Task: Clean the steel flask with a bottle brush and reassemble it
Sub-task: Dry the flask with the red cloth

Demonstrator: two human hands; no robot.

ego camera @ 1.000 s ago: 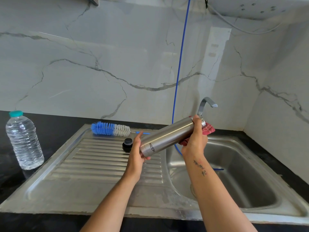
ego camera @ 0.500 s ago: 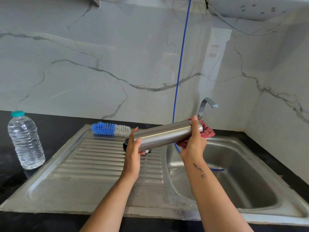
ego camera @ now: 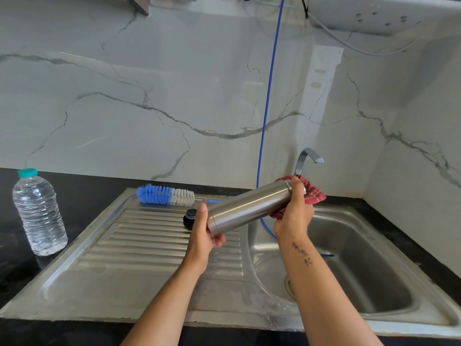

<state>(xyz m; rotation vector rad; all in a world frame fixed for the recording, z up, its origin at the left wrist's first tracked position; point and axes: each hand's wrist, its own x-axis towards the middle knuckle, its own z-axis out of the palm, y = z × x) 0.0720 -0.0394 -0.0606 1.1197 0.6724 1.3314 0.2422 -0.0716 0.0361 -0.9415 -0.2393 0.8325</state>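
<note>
I hold the steel flask (ego camera: 249, 207) almost level above the sink (ego camera: 154, 248), its neck end tilted up to the right. My left hand (ego camera: 202, 233) cups its base end, fingers curled round it. My right hand (ego camera: 294, 211) grips the neck end together with a red cloth (ego camera: 314, 193) bunched behind it. The flask's black cap (ego camera: 188, 217) stands on the ribbed drainboard just behind my left hand. A bottle brush (ego camera: 166, 195) with blue and white bristles lies along the sink's back rim.
A clear water bottle (ego camera: 38, 213) with a teal cap stands on the black counter at left. A steel tap (ego camera: 308, 159) rises behind the basin (ego camera: 361, 265). A blue hose (ego camera: 268, 101) hangs down the marble wall into the basin.
The flask has been turned in my hands: the printed label near its base has rolled out of sight. Its base dipped slightly after levelling out. Both hands keep their hold.
</note>
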